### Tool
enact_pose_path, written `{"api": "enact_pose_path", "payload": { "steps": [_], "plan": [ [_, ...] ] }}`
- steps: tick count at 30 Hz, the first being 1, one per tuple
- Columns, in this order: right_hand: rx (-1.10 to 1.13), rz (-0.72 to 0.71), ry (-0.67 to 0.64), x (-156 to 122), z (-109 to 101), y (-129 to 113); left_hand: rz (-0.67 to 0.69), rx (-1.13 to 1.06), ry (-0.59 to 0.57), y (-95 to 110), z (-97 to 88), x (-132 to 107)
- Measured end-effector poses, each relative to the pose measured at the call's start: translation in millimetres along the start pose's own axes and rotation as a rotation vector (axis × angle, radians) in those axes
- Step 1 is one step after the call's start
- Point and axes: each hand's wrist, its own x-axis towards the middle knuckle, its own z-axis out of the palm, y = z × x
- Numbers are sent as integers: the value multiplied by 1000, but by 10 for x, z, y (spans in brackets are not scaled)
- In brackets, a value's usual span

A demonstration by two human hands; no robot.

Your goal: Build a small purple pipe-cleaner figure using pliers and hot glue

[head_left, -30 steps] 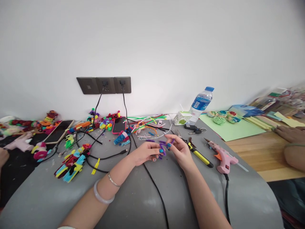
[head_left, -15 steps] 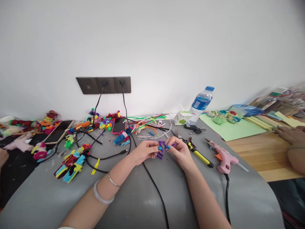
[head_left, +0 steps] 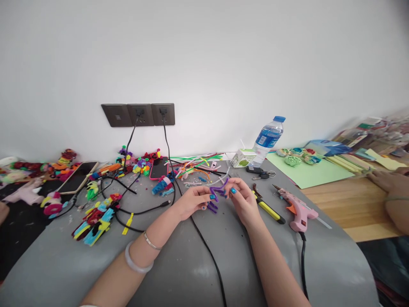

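Between my fingertips, above the grey table (head_left: 191, 264), is a purple pipe cleaner (head_left: 214, 193) bent into a zigzag. My left hand (head_left: 192, 202) pinches its left part between thumb and fingers. From the other side my right hand (head_left: 240, 197) has thumb and fingers closed on its right part. A lower stretch of purple pokes out beneath the left fingertips. Just right of my right hand lies a yellow and black utility knife (head_left: 269, 211), and past it a pink hot glue gun (head_left: 302, 213).
Loose pipe cleaners (head_left: 198, 164), a pink-edged phone (head_left: 159, 169) and colourful fuzzy figures (head_left: 97, 219) lie left and behind. A black cable (head_left: 207, 247) crosses under my left hand. A water bottle (head_left: 268, 140), drink carton (head_left: 243, 157) and keys (head_left: 263, 173) stand or lie behind. Another person's hand (head_left: 388, 182) rests far right.
My right hand has shifted slightly, and the purple pipe cleaner now stretches longer and more open between my hands. My left hand stays nearly in place. The view has moved a little.
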Motion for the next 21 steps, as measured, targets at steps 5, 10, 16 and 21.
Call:
{"api": "enact_pose_path", "payload": {
  "steps": [5,10,16,21],
  "plan": [
    [17,-74,149,13,-18,-18,81,-31,77,39,-11,14],
    [-313,-120,449,-200,-342,-173,130,-79,136,40,0,41],
    [-995,267,787,-688,-1267,-471,159,-104,160,14,-8,78],
    [-1216,654,505,-764,-1730,-513,168,-87,186,21,5,73]
  ]
}}
